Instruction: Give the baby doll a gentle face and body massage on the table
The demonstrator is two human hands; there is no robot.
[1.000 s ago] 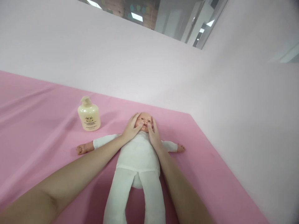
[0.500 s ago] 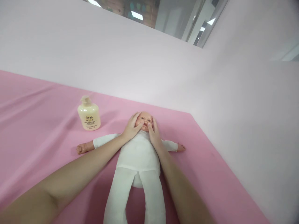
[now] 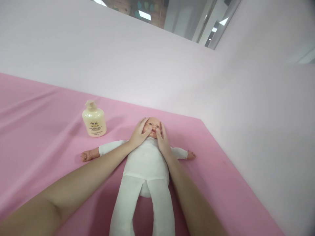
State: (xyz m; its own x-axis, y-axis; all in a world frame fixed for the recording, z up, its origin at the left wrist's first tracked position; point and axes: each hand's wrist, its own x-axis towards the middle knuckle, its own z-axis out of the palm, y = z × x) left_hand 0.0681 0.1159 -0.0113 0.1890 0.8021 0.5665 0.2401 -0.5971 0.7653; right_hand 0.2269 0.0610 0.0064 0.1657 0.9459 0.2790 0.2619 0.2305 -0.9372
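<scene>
A baby doll (image 3: 146,164) in a white cloth suit lies on its back on the pink sheet (image 3: 44,131), arms spread, legs pointing toward me. My left hand (image 3: 139,135) cups the left side of the doll's head, thumb on its cheek by the mouth. My right hand (image 3: 162,139) rests against the other side of the head, thumb near the mouth too. Both hands lie flat on the doll's face, fingers slightly apart. A cream pump bottle (image 3: 94,120) stands upright to the left of the doll's head.
The pink sheet covers the whole surface and ends at pale pink walls (image 3: 137,62) behind and on the right. Above the wall, a glass partition and ceiling lights (image 3: 145,14) show.
Both hands stay on the doll's face; the thumbs have shifted only slightly around the mouth. The view has moved a little.
</scene>
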